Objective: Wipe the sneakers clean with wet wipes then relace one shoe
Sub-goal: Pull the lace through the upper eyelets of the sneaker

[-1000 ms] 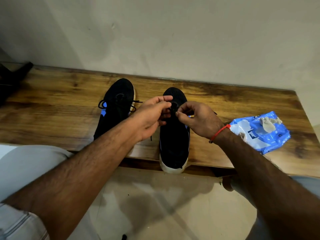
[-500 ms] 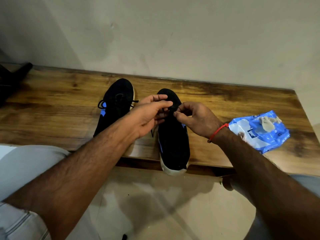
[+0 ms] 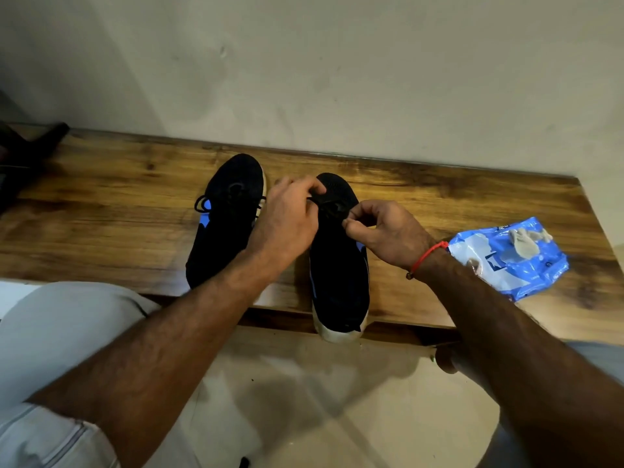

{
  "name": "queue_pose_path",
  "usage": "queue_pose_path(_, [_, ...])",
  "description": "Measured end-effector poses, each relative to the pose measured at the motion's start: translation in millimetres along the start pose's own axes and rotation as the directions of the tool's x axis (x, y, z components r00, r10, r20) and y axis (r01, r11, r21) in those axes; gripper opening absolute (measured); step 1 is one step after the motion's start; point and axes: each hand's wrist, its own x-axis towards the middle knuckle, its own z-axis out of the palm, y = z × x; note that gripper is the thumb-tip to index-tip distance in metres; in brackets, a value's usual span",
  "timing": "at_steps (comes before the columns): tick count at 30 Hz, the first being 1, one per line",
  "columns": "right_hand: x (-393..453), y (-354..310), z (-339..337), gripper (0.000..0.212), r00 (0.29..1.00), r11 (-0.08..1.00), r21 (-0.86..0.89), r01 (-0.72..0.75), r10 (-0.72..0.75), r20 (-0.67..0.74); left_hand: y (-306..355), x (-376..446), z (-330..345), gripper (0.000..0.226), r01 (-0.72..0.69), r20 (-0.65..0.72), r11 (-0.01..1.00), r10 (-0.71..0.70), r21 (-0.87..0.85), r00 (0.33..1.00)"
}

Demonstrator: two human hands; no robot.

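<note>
Both hands work at the throat of the right sneaker (image 3: 339, 265): the left hand (image 3: 287, 224) has its fingers curled over the black lace (image 3: 324, 204), and the right hand (image 3: 385, 231) pinches the lace between thumb and forefinger. That sneaker lies on the wooden counter (image 3: 101, 214), its white heel overhanging the near edge. The left sneaker (image 3: 223, 224) sits just beside it. The blue wet-wipes pack (image 3: 510, 258) lies near the right wrist, a crumpled wipe (image 3: 526, 241) on top.

Bare bench (image 3: 101, 224) left of the sneakers (image 3: 226, 217); wipes pack (image 3: 506, 258) right.
</note>
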Motion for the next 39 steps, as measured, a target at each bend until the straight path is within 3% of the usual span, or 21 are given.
queue_pose_path(1, [0,1,0,0.007,1.000,1.000,-0.002,-0.002,0.002,-0.010,7,0,-4,0.019,0.249,0.159,0.945,-0.218,-0.213,0.963])
queue_pose_path(3, [0,2,0,0.007,1.000,1.000,-0.001,-0.007,0.007,-0.022,18,-1,-12,0.020,0.696,0.555,0.533,-0.429,-0.482,0.713])
queue_pose_path(5, [-1,4,-1,0.007,1.000,1.000,-0.014,-0.007,0.006,-0.025,17,1,-13,0.026,0.742,0.624,0.370,-0.402,-0.559,0.670])
queue_pose_path(7, [-1,5,-1,0.007,1.000,1.000,-0.017,-0.010,0.010,-0.027,16,2,-16,0.024,0.661,0.520,0.462,-0.407,-0.592,0.751])
queue_pose_path(8, [-2,5,-1,0.007,1.000,1.000,-0.016,-0.011,0.011,-0.028,12,2,-17,0.020,0.555,0.374,0.637,-0.410,-0.536,0.832])
queue_pose_path(9, [-1,5,-1,0.007,1.000,1.000,-0.016,-0.013,0.013,-0.028,5,3,-17,0.017,0.390,0.201,0.856,-0.339,-0.339,0.919])
queue_pose_path(10, [-1,5,-1,0.008,1.000,1.000,-0.017,-0.015,0.015,-0.026,-5,6,-17,0.017,0.199,0.018,0.980,-0.199,0.004,0.980])
queue_pose_path(11, [0,5,-1,0.009,1.000,1.000,-0.019,-0.015,0.015,-0.022,-10,7,-20,0.020,0.081,-0.103,0.952,-0.053,0.294,0.993])
queue_pose_path(12, [0,5,-1,0.010,1.000,1.000,-0.023,-0.013,0.012,-0.019,-9,6,-23,0.021,0.044,-0.169,0.920,0.024,0.390,0.985])
queue_pose_path(13, [0,4,-1,0.011,1.000,1.000,-0.030,-0.008,0.007,-0.019,-6,6,-25,0.019,0.052,-0.167,0.943,0.003,0.328,0.986])
queue_pose_path(14, [0,4,-1,0.012,1.000,0.999,-0.039,-0.002,0.001,-0.022,-3,8,-25,0.015,0.104,-0.139,0.988,-0.088,0.112,0.986])
queue_pose_path(15, [0,4,-1,0.012,1.000,0.999,-0.044,0.003,-0.004,-0.024,2,10,-25,0.011,0.229,-0.035,0.946,-0.243,-0.228,0.969])
queue_pose_path(16, [0,3,-1,0.012,1.000,0.999,-0.044,0.003,-0.004,-0.025,7,10,-24,0.010,0.363,0.119,0.770,-0.356,-0.525,0.927])
queue_pose_path(17, [-1,3,-1,0.012,1.000,0.999,-0.043,0.002,-0.003,-0.027,9,10,-23,0.011,0.407,0.207,0.610,-0.373,-0.680,0.904])
queue_pose_path(18, [-1,3,-1,0.012,1.000,0.999,-0.045,0.000,-0.001,-0.028,7,12,-20,0.011,0.375,0.189,0.580,-0.356,-0.723,0.915])
queue_pose_path(21, [-1,5,-1,0.012,1.000,0.999,-0.041,-0.017,0.017,-0.023,2,14,-16,0.010,0.162,-0.056,0.833,-0.224,-0.529,0.973])
queue_pose_path(24, [-1,5,-1,0.012,1.000,0.999,-0.039,-0.020,0.019,-0.022,2,13,-20,0.022,0.062,-0.055,0.947,-0.084,-0.317,0.995])
queue_pose_path(27, [-1,5,0,0.011,0.999,0.999,-0.019,-0.029,0.029,-0.043,4,7,-15,0.018,0.132,0.125,0.966,-0.106,-0.223,0.986])
queue_pose_path(31, [-1,5,1,0.008,0.998,0.999,0.041,-0.021,0.024,-0.050,1,1,-7,0.025,0.261,0.388,0.954,-0.187,-0.145,0.902])
queue_pose_path(35, [-1,5,1,0.008,0.999,0.999,0.041,-0.012,0.014,-0.037,-1,3,-7,0.015,0.321,0.366,0.897,-0.201,-0.303,0.909])
queue_pose_path(39, [-1,6,1,0.008,0.998,0.998,0.038,-0.042,0.043,-0.040,-4,8,-15,0.011,0.119,0.229,0.991,-0.102,-0.062,0.968])
